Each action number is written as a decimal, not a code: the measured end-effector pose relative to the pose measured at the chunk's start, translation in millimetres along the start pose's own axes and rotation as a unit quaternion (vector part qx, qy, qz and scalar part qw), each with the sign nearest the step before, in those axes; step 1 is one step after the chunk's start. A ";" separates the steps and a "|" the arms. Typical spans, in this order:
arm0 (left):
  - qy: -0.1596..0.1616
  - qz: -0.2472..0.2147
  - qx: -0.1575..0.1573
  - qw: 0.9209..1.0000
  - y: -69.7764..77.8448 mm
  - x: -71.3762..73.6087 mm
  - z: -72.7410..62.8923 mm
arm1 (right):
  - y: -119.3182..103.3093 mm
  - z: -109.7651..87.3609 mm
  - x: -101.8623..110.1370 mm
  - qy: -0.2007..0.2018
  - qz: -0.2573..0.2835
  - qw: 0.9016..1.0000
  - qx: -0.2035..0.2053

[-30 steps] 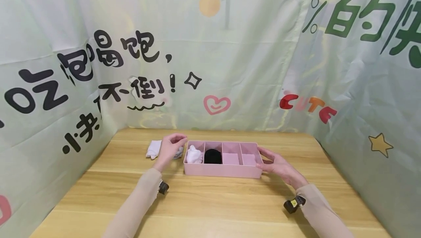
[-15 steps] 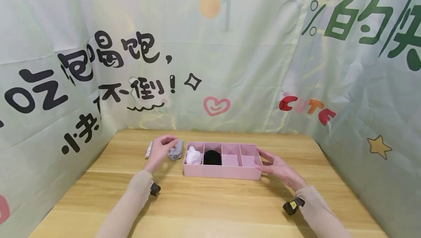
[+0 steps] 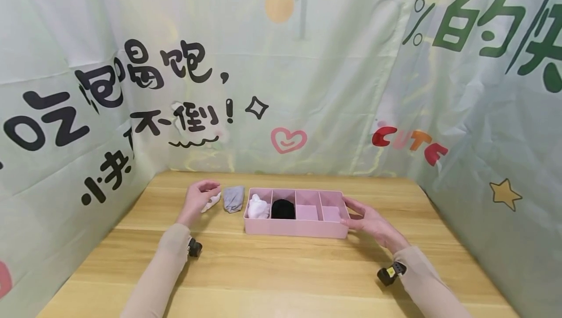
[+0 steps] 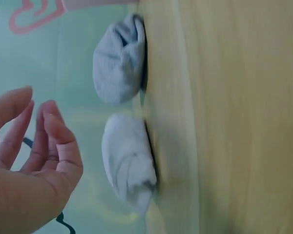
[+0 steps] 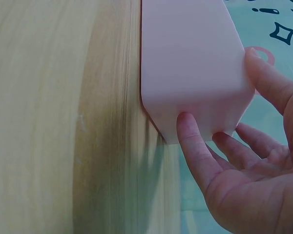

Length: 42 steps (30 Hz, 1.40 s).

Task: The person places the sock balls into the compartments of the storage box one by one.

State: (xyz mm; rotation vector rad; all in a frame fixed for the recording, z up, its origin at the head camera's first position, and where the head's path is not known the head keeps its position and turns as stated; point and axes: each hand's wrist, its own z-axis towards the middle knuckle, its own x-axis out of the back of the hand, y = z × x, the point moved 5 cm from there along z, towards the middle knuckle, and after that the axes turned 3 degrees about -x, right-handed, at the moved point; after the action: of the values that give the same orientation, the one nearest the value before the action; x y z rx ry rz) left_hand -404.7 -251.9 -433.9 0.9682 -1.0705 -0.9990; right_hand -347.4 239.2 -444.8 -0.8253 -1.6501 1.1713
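My left hand (image 3: 196, 202) hovers beside a folded white sock (image 4: 129, 161), fingers loosely bent and nothing between them. In the head view it partly hides that sock. A folded grey sock (image 3: 233, 198) lies just to the right on the table. My right hand (image 3: 373, 224) touches the right end of a pink divided box (image 3: 294, 228). Its fairly straight fingers rest against the end wall, with the thumb at the rim, as the right wrist view shows. Inside the box, a bunched white sock (image 3: 258, 208) fills the leftmost compartment and a rolled black sock (image 3: 283, 209) the second.
The two right compartments (image 3: 309, 212) of the box show bare pink floors. Everything stands on a wooden table (image 3: 272, 274). Printed fabric curtains (image 3: 333, 89) enclose its back and both sides.
My left hand has moved left from beside the box, past the grey sock, to the white sock. The grey sock has come into full view. My right hand stays at the box.
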 end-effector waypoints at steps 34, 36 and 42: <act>-0.068 -0.011 0.130 0.989 -42.1 31.1 23.5 | 2.1 0.2 -0.2 -0.002 0.006 1.000 -0.005; -0.077 -0.012 0.136 0.988 -43.2 30.4 23.1 | 1.7 0.4 -0.2 -0.002 0.005 1.000 -0.003; -0.098 0.001 0.143 0.985 -46.1 28.1 21.9 | 0.7 1.2 0.6 -0.002 0.001 1.000 -0.003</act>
State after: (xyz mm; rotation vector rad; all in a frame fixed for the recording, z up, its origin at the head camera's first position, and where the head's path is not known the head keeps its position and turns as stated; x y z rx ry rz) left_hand -428.4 -293.6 -467.1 1.1155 -1.4068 -0.9696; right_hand -348.8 239.5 -445.5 -0.8281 -1.6579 1.1706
